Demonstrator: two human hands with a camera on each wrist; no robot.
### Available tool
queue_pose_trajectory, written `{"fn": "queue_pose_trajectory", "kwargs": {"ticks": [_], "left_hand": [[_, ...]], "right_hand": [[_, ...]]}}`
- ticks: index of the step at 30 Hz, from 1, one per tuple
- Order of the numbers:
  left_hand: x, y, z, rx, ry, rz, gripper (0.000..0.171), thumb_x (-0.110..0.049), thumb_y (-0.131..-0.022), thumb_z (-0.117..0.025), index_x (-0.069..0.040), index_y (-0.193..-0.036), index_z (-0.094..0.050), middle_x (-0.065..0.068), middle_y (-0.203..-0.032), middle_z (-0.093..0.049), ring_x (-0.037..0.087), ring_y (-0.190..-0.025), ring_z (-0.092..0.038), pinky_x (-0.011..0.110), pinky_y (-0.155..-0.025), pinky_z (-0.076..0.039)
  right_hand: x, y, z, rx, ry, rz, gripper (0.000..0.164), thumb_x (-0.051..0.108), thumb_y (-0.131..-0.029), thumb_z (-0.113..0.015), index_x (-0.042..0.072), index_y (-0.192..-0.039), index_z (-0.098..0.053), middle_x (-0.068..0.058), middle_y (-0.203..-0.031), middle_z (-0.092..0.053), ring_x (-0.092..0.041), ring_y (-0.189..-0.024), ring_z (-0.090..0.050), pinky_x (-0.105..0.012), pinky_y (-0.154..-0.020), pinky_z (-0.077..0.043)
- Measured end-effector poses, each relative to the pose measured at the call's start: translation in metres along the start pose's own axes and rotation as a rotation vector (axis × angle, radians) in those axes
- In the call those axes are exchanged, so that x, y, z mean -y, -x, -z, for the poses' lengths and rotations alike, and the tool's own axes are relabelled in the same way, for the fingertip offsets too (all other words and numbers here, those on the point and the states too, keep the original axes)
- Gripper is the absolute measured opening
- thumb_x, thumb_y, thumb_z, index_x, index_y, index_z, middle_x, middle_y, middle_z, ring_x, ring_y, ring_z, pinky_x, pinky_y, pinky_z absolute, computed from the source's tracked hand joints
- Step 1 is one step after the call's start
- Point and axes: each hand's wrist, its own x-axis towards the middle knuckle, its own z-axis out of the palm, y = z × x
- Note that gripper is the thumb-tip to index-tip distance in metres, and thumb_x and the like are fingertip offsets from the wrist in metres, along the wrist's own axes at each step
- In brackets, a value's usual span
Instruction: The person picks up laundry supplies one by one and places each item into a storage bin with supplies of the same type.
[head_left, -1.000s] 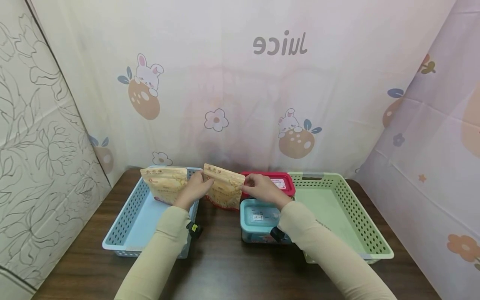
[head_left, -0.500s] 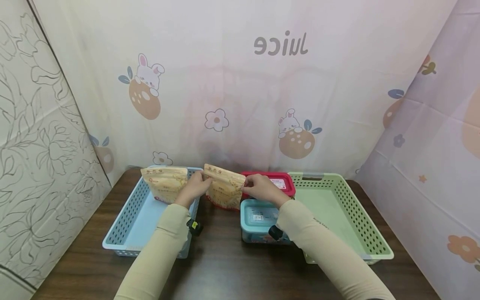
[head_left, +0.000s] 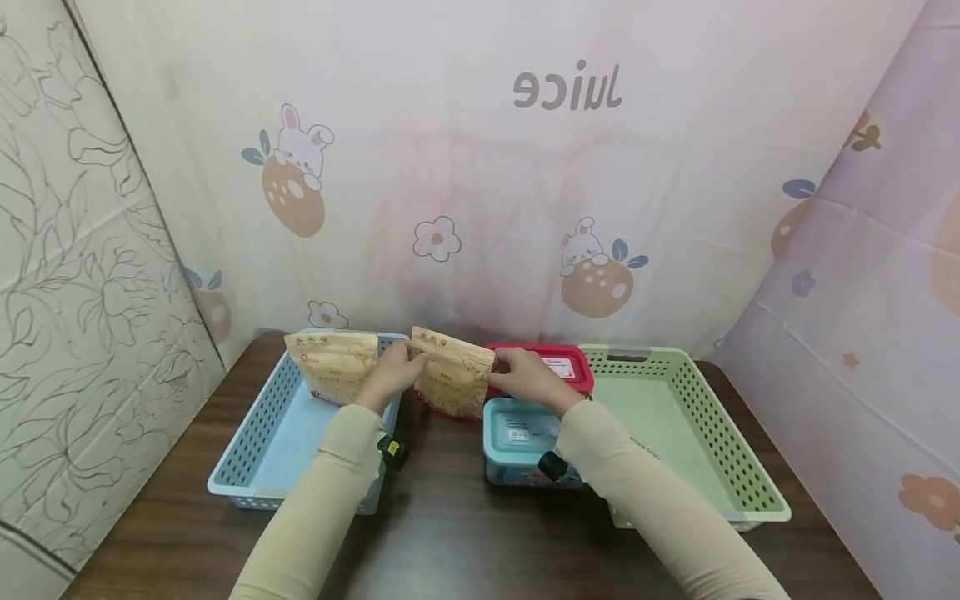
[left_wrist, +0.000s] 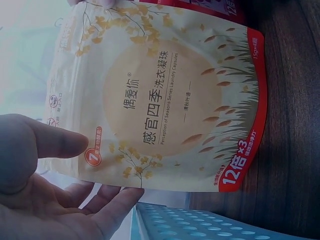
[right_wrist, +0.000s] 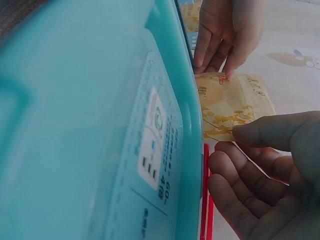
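While reaching across table (head_left: 480,546), past teal box (head_left: 516,427), pinched pouch (head_left: 452,379) by left edge with left hand (head_left: 392,372), by right edge with right hand (head_left: 529,377). Held it roughly upright between blue basket (head_left: 288,450) and red box (head_left: 561,367); couldn't tell whether touching table. Saw second pouch (head_left: 333,367) standing in blue basket, patterned curtain (head_left: 495,183) at back.

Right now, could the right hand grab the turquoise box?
Probably yes, after letting go: the right hand pinches a yellow pouch, but the turquoise box sits close to that wrist, with nothing stacked on top.
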Motion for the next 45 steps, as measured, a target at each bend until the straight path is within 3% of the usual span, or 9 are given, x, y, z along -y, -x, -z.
{"fn": "queue_pose_trajectory", "kwargs": {"ticks": [9, 17, 20, 25, 27, 30, 37, 45], "left_hand": [[0.000, -0.001, -0.003, 0.004, -0.002, 0.006, 0.023, -0.019, -0.107, -0.047, -0.007, -0.089, -0.040, 0.007, -0.075, -0.043, 0.015, -0.055, -0.035, 0.031, -0.054, -0.034], [0.000, 0.000, -0.002, 0.000, -0.014, 0.007, 0.026, -0.023, -0.107, -0.048, -0.007, -0.088, -0.039, 0.004, -0.068, -0.038, 0.014, -0.052, -0.030, 0.029, -0.051, -0.031], [-0.001, 0.000, -0.002, 0.001, 0.004, 0.010, 0.021, -0.025, -0.107, -0.048, -0.005, -0.098, -0.044, 0.005, -0.069, -0.039, 0.015, -0.053, -0.030, 0.030, -0.051, -0.031], [-0.005, 0.003, 0.000, -0.024, -0.006, 0.007, 0.039, -0.029, -0.106, -0.049, -0.001, -0.133, -0.044, 0.015, -0.101, -0.052, 0.024, -0.082, -0.048, 0.039, -0.072, -0.041], [-0.006, 0.004, 0.001, -0.036, -0.019, 0.001, 0.046, -0.030, -0.106, -0.049, 0.000, -0.140, -0.040, 0.018, -0.118, -0.051, 0.029, -0.098, -0.049, 0.043, -0.081, -0.042], [-0.006, 0.004, 0.002, -0.049, -0.029, -0.006, 0.049, -0.032, -0.106, -0.049, -0.001, -0.142, -0.040, 0.020, -0.130, -0.050, 0.031, -0.109, -0.049, 0.048, -0.090, -0.044], [-0.012, 0.004, 0.004, -0.088, 0.038, -0.050, 0.047, -0.030, -0.104, -0.051, 0.000, -0.140, -0.043, 0.021, -0.138, -0.048, 0.036, -0.125, -0.047, 0.054, -0.101, -0.043], [-0.021, 0.005, 0.006, -0.182, 0.097, -0.090, 0.044, -0.026, -0.103, -0.054, -0.001, -0.139, -0.049, 0.019, -0.131, -0.055, 0.034, -0.123, -0.051, 0.051, -0.100, -0.045]], "right_hand": [[-0.002, 0.001, 0.001, 0.003, 0.002, -0.002, 0.014, 0.020, -0.095, -0.070, 0.009, -0.092, -0.062, -0.002, -0.088, -0.065, -0.019, -0.078, -0.058, -0.031, -0.069, -0.054], [-0.003, 0.003, 0.003, -0.015, -0.014, -0.005, 0.015, 0.022, -0.094, -0.071, 0.010, -0.092, -0.062, -0.001, -0.088, -0.066, -0.020, -0.078, -0.059, -0.031, -0.068, -0.054], [-0.003, 0.005, 0.005, -0.020, -0.026, 0.004, 0.015, 0.022, -0.094, -0.071, 0.011, -0.092, -0.062, -0.001, -0.089, -0.066, -0.020, -0.078, -0.059, -0.031, -0.069, -0.055], [-0.001, 0.008, 0.007, -0.028, -0.054, 0.017, 0.015, 0.023, -0.094, -0.071, 0.011, -0.095, -0.062, -0.001, -0.090, -0.066, -0.020, -0.081, -0.060, -0.032, -0.071, -0.055], [0.000, 0.009, 0.008, -0.032, -0.062, 0.018, 0.015, 0.024, -0.094, -0.071, 0.012, -0.095, -0.062, -0.001, -0.090, -0.066, -0.020, -0.082, -0.060, -0.032, -0.070, -0.056], [0.001, 0.010, 0.009, -0.040, -0.070, 0.022, 0.016, 0.025, -0.094, -0.072, 0.012, -0.095, -0.062, -0.001, -0.091, -0.066, -0.020, -0.083, -0.060, -0.033, -0.072, -0.056], [0.003, 0.012, 0.011, -0.096, -0.082, 0.063, 0.015, 0.025, -0.095, -0.071, 0.013, -0.094, -0.061, 0.000, -0.095, -0.067, -0.020, -0.091, -0.061, -0.038, -0.083, -0.056], [0.011, 0.018, 0.014, -0.169, -0.136, 0.098, 0.016, 0.023, -0.095, -0.071, 0.012, -0.094, -0.060, -0.002, -0.091, -0.066, -0.023, -0.085, -0.059, -0.034, -0.073, -0.055]]}}
